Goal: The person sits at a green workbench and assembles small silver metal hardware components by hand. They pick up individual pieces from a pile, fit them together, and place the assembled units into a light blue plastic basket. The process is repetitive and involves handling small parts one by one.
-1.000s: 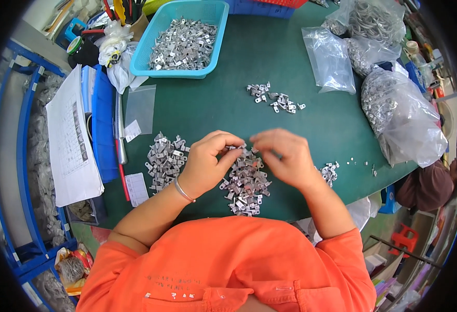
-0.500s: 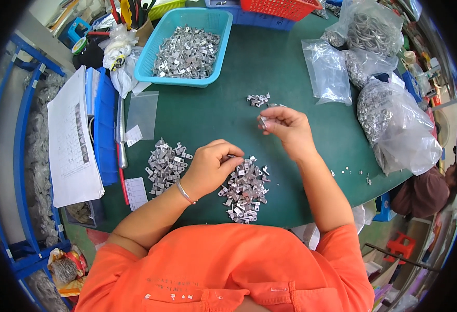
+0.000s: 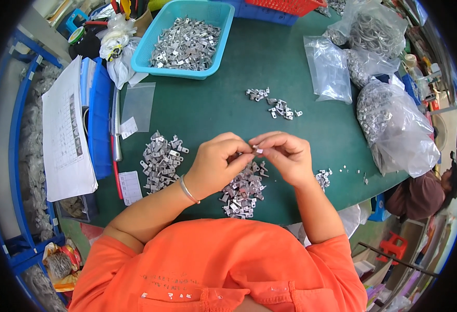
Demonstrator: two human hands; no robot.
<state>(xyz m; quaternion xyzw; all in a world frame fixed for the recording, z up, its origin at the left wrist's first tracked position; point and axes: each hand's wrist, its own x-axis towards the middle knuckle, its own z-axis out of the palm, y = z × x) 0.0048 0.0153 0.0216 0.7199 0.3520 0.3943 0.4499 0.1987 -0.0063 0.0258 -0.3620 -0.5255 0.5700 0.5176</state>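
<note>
My left hand [image 3: 219,162] and my right hand [image 3: 286,157] meet above the middle of the table, fingertips almost touching. Between them is a small silvery metal clip [image 3: 258,151], pinched by the thumb and forefinger of each hand; the fingers cover most of it. Just below my left fingertips lies a heap of small metal clips [image 3: 243,195]. A second heap of metal clips [image 3: 161,161] sits left of my left wrist. Beyond my right hand are two small clusters of clips [image 3: 284,109]. More clips [image 3: 322,179] lie beside my right wrist, partly hidden by it.
A light-blue basket [image 3: 139,52] of metal clips stands at the far left. Clear bags of metal parts [image 3: 389,122] line the right side. Papers [image 3: 64,140] and a blue tray [image 3: 101,125] are on the left. A person [image 3: 418,197] is beyond the right edge.
My right hand has come left and nearer to me, from beside the far clusters to my left fingertips. The view has shifted a little, and more of the far clips shows.
</note>
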